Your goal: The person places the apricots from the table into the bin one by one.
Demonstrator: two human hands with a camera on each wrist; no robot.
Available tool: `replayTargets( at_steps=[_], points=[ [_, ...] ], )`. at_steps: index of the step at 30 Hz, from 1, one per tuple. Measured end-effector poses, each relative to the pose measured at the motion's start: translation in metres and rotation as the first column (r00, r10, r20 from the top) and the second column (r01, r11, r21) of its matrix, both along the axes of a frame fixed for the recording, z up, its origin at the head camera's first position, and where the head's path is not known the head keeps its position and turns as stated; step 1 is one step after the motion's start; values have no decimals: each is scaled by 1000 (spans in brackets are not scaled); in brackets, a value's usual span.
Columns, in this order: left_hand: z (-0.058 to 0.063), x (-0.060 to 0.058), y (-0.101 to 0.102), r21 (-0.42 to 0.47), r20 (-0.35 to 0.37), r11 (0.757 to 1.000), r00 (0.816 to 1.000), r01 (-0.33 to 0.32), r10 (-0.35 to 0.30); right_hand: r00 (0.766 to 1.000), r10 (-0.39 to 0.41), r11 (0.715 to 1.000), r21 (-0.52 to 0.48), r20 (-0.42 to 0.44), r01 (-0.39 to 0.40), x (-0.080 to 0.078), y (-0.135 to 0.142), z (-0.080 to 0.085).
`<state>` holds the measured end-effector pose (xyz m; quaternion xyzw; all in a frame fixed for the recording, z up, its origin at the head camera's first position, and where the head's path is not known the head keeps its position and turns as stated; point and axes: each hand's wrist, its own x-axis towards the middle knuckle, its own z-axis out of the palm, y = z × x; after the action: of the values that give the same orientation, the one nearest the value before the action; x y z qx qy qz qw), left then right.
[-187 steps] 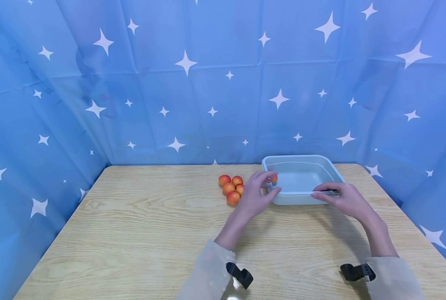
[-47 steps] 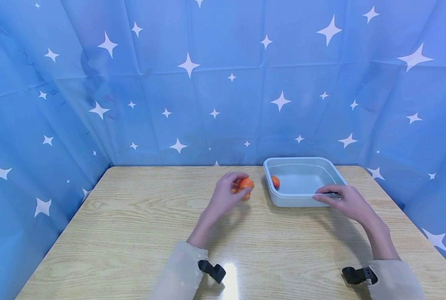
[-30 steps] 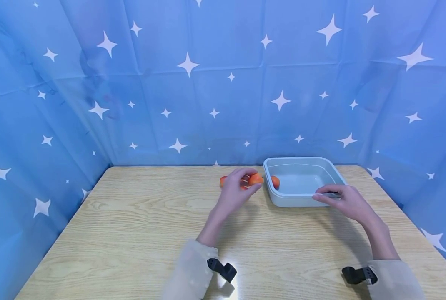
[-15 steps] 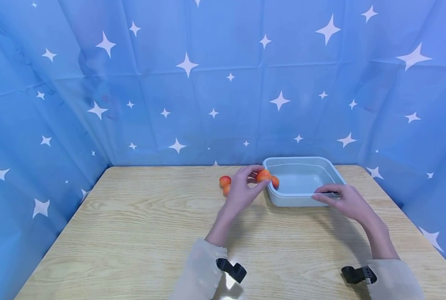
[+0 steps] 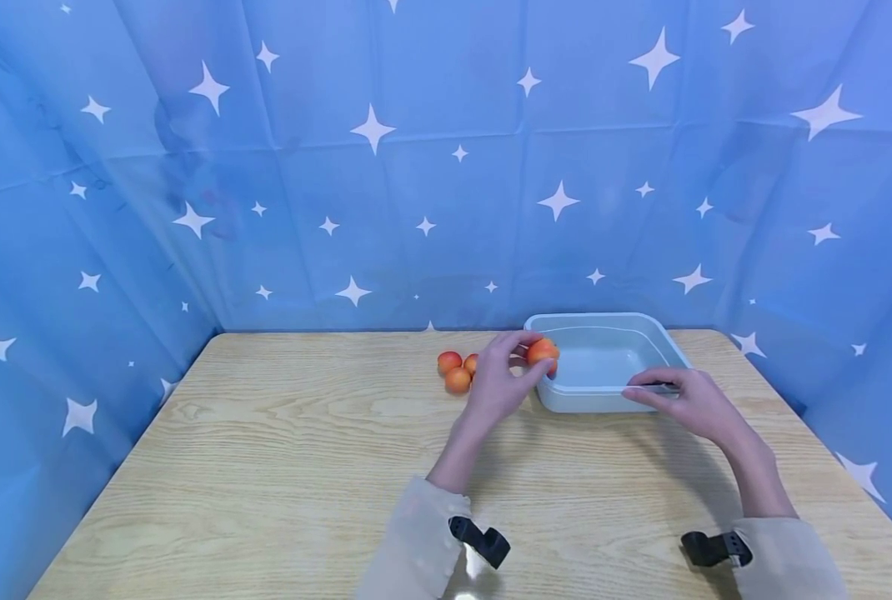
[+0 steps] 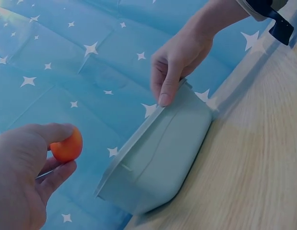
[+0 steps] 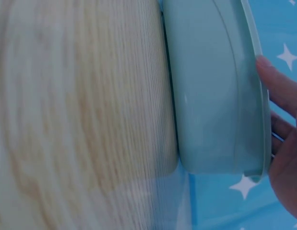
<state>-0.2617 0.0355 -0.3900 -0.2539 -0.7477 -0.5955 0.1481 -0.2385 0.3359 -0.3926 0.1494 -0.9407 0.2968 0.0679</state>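
My left hand (image 5: 500, 382) pinches a small orange-red apricot-like fruit (image 5: 542, 351) between thumb and fingers, at the left rim of a pale blue-green plastic basin (image 5: 603, 399). In the left wrist view the fruit (image 6: 67, 145) appears apart from the basin (image 6: 162, 158). My right hand (image 5: 689, 402) grips the basin's near right rim, thumb on the outside, as the right wrist view also shows with the hand (image 7: 287, 129). Just left of my left hand, several more such fruits (image 5: 457, 381) lie in a cluster, partly hidden by it. Another fruit inside the basin is mostly covered by the held one.
A light wood-grain table (image 5: 303, 467) carries everything. Behind it and along both sides hangs a blue curtain (image 5: 416, 167) with white stars. The basin stands near the table's back edge, to the right.
A fruit earlier held at the basin now lies inside it. My left hand went back to the cluster, picked up another and carried it right to the rim. My right hand stayed.
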Motion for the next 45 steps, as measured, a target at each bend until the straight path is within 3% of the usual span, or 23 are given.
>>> replayTargets(
  at_steps=[12, 20, 27, 39, 45],
  points=[
    [-14, -1, 18, -26, -110, 1000, 994, -3, 1, 1000, -3, 1000, 7, -2, 3, -1, 0, 0],
    [-16, 4, 22, -105, -62, 994, 998, -7, 1, 1000, -3, 1000, 5, -4, 3, 0, -1, 0],
    [-17, 4, 24, -136, -38, 989, 997, 57, -62, 1000, -2, 1000, 6, -5, 2, 0, -2, 0],
    [-16, 6, 17, -147, -144, 988, 987, 53, -74, 1000, -4, 1000, 4, 3, 4, 0, -2, 0],
    [-14, 5, 11, -154, -106, 986, 991, 69, -86, 1000, -5, 1000, 1, 3, 5, 1, -2, 0]
  ],
)
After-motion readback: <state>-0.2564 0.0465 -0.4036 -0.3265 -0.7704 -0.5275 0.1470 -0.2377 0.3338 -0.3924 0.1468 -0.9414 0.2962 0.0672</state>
